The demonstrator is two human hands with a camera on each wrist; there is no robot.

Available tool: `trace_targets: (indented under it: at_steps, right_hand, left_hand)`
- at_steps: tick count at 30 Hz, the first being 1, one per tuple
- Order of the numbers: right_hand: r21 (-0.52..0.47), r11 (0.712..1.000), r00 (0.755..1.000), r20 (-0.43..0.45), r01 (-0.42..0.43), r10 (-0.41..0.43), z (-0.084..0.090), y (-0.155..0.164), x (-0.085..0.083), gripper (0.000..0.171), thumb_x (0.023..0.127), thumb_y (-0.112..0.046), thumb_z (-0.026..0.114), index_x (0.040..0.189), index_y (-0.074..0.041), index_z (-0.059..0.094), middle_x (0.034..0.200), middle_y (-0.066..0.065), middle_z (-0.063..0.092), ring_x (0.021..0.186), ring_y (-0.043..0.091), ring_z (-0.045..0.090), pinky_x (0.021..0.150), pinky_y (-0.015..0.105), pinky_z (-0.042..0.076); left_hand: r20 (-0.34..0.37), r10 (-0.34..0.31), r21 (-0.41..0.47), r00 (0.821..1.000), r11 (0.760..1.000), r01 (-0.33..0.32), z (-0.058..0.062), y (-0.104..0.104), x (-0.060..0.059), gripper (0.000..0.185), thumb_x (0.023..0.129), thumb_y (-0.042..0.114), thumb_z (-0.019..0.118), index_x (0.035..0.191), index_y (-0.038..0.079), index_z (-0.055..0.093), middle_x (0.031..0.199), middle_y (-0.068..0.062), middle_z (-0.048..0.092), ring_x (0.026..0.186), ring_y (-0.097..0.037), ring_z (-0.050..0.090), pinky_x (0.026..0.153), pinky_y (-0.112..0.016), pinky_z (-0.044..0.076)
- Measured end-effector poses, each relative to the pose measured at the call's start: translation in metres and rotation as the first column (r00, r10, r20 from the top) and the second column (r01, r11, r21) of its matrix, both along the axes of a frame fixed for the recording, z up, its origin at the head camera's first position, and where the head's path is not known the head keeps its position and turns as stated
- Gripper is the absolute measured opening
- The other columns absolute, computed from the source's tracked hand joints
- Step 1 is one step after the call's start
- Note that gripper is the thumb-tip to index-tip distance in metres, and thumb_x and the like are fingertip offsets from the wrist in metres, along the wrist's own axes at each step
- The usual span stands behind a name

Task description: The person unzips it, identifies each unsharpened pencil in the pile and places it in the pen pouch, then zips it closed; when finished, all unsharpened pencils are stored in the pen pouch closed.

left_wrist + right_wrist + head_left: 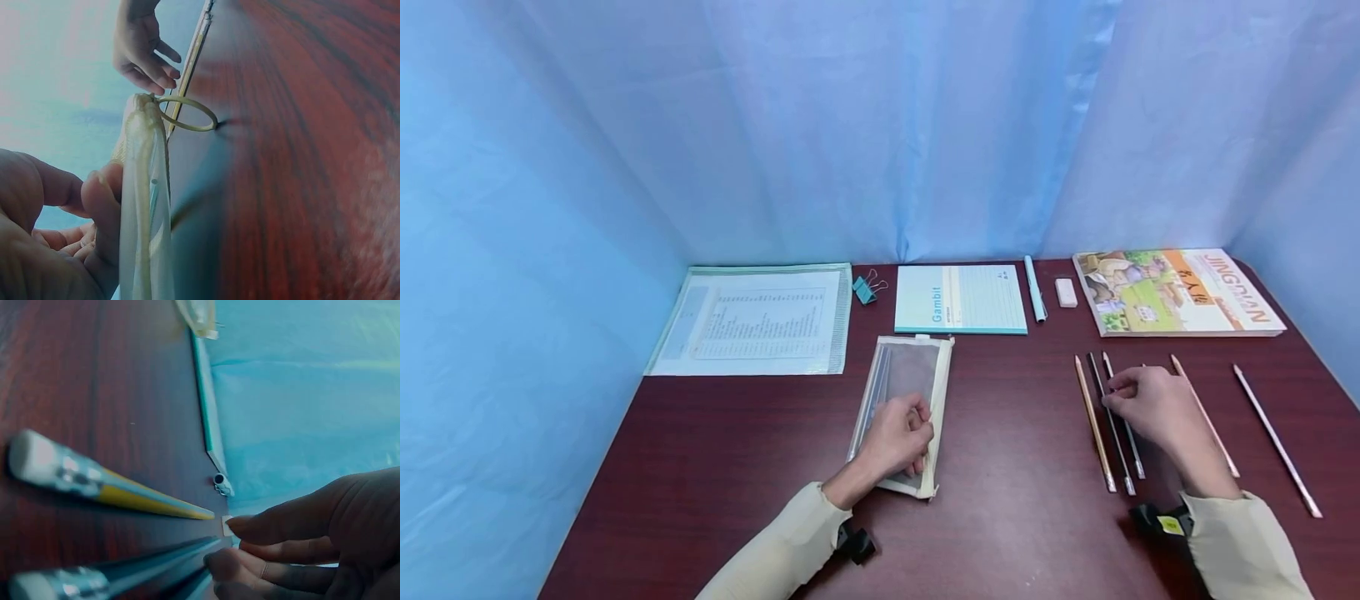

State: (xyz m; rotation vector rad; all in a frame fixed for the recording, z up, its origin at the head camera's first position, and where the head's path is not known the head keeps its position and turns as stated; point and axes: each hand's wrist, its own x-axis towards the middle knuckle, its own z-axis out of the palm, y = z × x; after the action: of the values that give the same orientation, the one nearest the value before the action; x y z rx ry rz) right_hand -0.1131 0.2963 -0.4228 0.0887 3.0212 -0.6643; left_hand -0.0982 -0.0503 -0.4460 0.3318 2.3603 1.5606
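My left hand (897, 432) lies over a translucent zip pencil case (934, 375) with cream edging, its fingers loosely bent. In the left wrist view, those fingers are right beside the case, and a cream ring loop sticks out from its far end. My right hand (1157, 404) hovers over the pencils, thumb and fingertips apart, close above a black pencil (1116, 446) and a dark pencil with a white eraser end (1135, 458). A yellow pencil (147, 499) lies just left of them. Part of the row is hidden under the right hand.
Further right lie two pale pencils (1206, 417) (1277, 442). Along the back are a document sleeve (760, 321), a teal binder clip (867, 288), a notebook (961, 300), a light-blue pen (1034, 287), a white eraser (1065, 292) and a picture-covered book (1176, 292). Blue curtains surround the table.
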Motion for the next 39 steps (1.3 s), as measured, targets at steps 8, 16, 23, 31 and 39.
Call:
trace_targets:
  at_steps: [8, 16, 23, 31, 39]
  right_hand:
    - [0.118, 0.991, 0.991, 0.114, 0.057, -0.071, -0.001, -0.013, -0.002, 0.005, 0.076, -0.012, 0.061, 0.072, -0.009, 0.062, 0.081, 0.023, 0.064, 0.066, 0.035, 0.059, 0.049, 0.042, 0.042]
    - [0.177, 0.983, 0.989, 0.128, 0.047, -0.07, 0.0, -0.021, -0.007, 0.014, 0.073, -0.011, 0.058, 0.063, -0.008, 0.049, 0.078, 0.031, 0.06, 0.066, 0.042, 0.058, 0.05, 0.049, 0.045]
    - [0.15, 0.987, 0.984, 0.161, 0.049, -0.073, 0.01, -0.011, -0.008, 0.023, 0.073, -0.019, 0.069, 0.08, 0.001, 0.061, 0.076, 0.022, 0.062, 0.069, 0.037, 0.056, 0.054, 0.043, 0.043]
    - [-0.291, 0.956, 0.989, 0.145, 0.027, 0.016, 0.016, -0.006, -0.006, 0.044, 0.084, -0.01, 0.068, 0.119, 0.016, 0.056, 0.085, 0.019, 0.072, 0.068, 0.017, 0.069, 0.061, 0.034, 0.061]
    - [-0.808, 0.575, 0.935, 0.291, 0.127, 0.202, -0.005, -0.025, -0.01, 0.043, 0.097, -0.002, 0.053, 0.135, 0.013, 0.038, 0.091, -0.009, 0.07, 0.084, 0.003, 0.069, 0.072, 0.033, 0.065]
  left_hand:
    - [-0.012, 0.002, -0.003, 1.0, 1.0, -0.002, 0.0, 0.002, 0.0, 0.008, 0.087, -0.005, 0.048, 0.084, -0.001, 0.054, 0.057, -0.021, 0.063, 0.031, -0.006, 0.049, 0.032, -0.032, 0.049]
    - [-0.007, 0.005, -0.012, 1.0, 1.0, -0.006, 0.001, 0.003, 0.001, 0.008, 0.087, -0.005, 0.048, 0.084, 0.0, 0.054, 0.056, -0.019, 0.063, 0.031, -0.006, 0.049, 0.032, -0.032, 0.048]
    - [-0.008, -0.001, -0.016, 1.0, 1.0, 0.001, 0.001, 0.002, 0.001, 0.008, 0.087, -0.004, 0.048, 0.084, 0.0, 0.054, 0.055, -0.015, 0.062, 0.031, -0.005, 0.049, 0.031, -0.03, 0.048]
    - [-0.003, -0.005, -0.014, 1.0, 1.0, 0.005, 0.001, 0.0, 0.001, 0.009, 0.089, -0.001, 0.048, 0.084, 0.002, 0.054, 0.053, -0.006, 0.06, 0.032, -0.005, 0.05, 0.032, -0.03, 0.049]
    - [0.002, -0.003, -0.009, 1.0, 1.0, 0.003, 0.001, 0.0, 0.001, 0.008, 0.089, -0.001, 0.048, 0.085, 0.002, 0.054, 0.053, -0.006, 0.06, 0.032, -0.005, 0.05, 0.032, -0.031, 0.049]
